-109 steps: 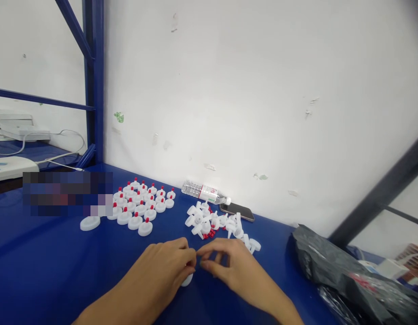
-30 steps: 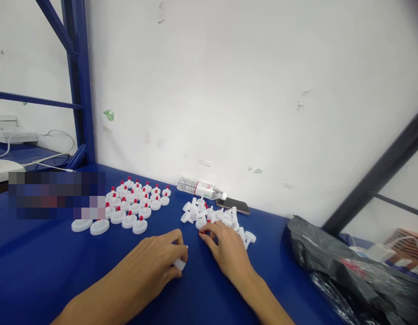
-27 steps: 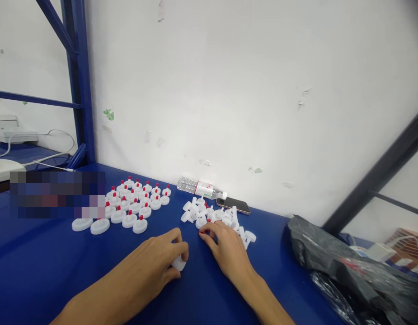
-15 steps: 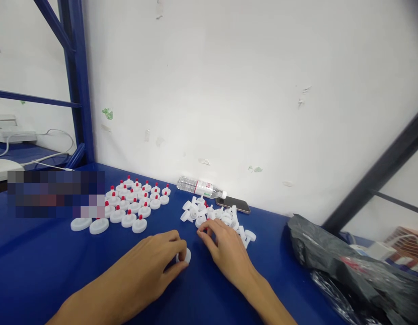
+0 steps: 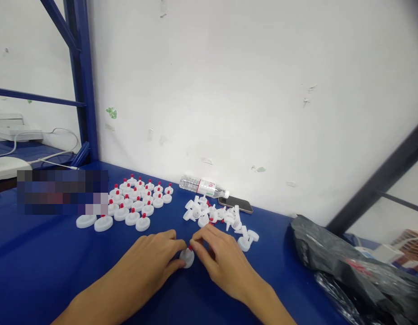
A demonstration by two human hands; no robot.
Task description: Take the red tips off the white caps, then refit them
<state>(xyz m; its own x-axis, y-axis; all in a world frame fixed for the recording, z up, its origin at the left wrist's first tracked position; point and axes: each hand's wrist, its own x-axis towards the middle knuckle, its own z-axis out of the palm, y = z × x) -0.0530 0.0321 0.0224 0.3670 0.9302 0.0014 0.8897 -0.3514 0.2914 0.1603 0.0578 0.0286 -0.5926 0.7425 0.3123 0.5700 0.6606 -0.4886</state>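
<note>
When counted in head view: one bottle (image 5: 206, 188), one phone (image 5: 241, 205), over twenty red-tipped pieces (image 5: 138, 206), loose white pieces (image 5: 213, 214) too jumbled to count. With left hand (image 5: 153, 253) half-curled, gripping rim of one white cap (image 5: 186, 258); with right hand (image 5: 223, 259) fingertips drawn together at red tip (image 5: 190, 248), firmness unclear. Located directly between both, over worktop (image 5: 188, 307).

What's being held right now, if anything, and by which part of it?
The left hand holds a white cap by its rim. The right hand is at the cap's red tip; whether it grips that cannot be told.
</note>
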